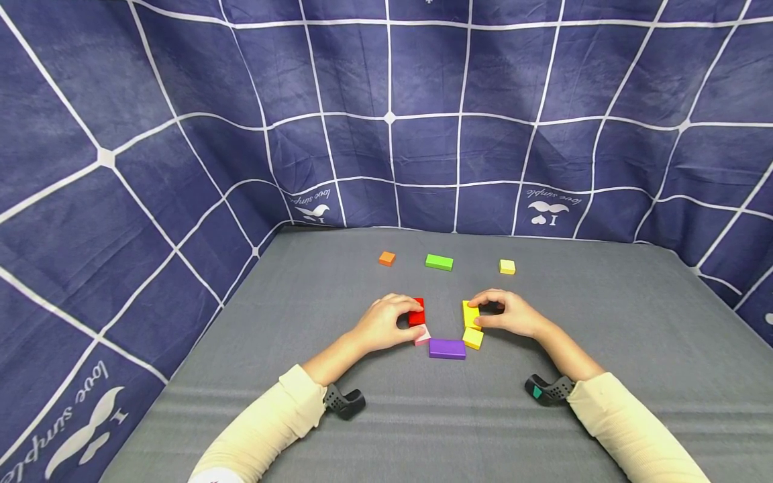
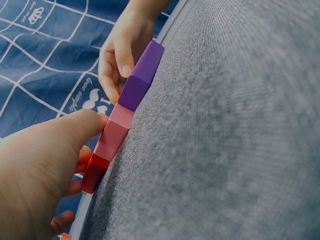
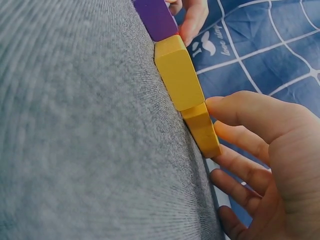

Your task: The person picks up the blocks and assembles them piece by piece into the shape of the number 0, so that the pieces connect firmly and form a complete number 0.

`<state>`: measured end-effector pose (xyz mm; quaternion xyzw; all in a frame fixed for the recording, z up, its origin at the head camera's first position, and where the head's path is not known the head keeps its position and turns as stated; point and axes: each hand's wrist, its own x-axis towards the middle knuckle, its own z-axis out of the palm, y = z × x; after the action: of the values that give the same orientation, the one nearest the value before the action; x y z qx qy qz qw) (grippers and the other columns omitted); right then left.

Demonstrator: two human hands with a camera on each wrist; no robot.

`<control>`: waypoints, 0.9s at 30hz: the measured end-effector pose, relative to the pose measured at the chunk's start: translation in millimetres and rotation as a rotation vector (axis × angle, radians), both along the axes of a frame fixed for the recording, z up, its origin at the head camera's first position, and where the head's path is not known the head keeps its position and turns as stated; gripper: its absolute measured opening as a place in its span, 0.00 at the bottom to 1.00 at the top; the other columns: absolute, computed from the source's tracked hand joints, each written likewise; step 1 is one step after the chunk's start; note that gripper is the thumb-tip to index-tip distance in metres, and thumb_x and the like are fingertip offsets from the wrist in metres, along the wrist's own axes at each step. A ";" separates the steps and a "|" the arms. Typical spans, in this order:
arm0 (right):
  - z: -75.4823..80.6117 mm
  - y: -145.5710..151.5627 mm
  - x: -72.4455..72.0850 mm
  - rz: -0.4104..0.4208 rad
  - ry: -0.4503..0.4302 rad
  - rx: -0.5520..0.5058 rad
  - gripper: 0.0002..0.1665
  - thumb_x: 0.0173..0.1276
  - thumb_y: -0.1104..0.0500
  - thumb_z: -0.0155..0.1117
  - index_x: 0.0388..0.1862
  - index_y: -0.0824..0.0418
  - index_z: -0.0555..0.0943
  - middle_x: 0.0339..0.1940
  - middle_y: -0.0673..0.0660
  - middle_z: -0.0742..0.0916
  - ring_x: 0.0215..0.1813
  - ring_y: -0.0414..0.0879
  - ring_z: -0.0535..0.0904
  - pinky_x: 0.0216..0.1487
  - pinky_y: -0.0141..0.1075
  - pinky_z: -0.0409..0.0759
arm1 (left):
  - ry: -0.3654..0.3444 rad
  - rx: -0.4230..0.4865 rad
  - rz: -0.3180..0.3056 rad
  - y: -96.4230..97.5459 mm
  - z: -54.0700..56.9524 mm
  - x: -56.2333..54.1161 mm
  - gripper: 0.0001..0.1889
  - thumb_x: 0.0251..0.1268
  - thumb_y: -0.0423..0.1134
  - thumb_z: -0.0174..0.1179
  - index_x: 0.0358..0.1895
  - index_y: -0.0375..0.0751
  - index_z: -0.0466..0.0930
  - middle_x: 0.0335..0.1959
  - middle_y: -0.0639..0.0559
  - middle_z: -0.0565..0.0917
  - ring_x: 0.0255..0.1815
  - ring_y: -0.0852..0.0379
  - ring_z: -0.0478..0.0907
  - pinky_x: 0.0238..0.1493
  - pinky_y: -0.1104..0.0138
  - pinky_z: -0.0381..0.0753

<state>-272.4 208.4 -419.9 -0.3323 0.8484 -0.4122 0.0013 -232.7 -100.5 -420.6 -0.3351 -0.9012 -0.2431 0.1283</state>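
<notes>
My left hand (image 1: 383,323) has its fingertips at a red block (image 1: 417,312) and its thumb on a small pink block (image 2: 116,131) that adjoins it. Opposite, my right hand (image 1: 508,314) pinches a long yellow block (image 1: 470,314) between thumb and fingers. A shorter yellow block (image 1: 473,338) touches that block's near end. Between the two sides lies a purple block (image 1: 447,349), its ends close against the pink block and the shorter yellow one. Together the blocks form a U open toward the back.
Farther back on the grey cloth surface (image 1: 423,416) lie an orange block (image 1: 387,258), a green block (image 1: 439,262) and a pale yellow block (image 1: 507,267). A blue curtain (image 1: 423,154) with white lines hangs behind and at the left. Each wrist wears a dark strap.
</notes>
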 end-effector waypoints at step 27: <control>-4.7 -5.1 28.9 -0.037 0.263 0.027 0.19 0.53 0.59 0.76 0.46 0.59 0.86 0.50 0.54 0.85 0.54 0.53 0.77 0.54 0.41 0.71 | -0.010 0.001 0.008 0.2 1.6 1.3 0.21 0.59 0.50 0.66 0.52 0.43 0.84 0.51 0.53 0.83 0.56 0.53 0.75 0.53 0.54 0.73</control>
<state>-243.5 203.3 -424.6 -0.3678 0.8527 -0.3534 -0.1128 -231.3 -100.3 -419.0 -0.3303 -0.9031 -0.2445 0.1249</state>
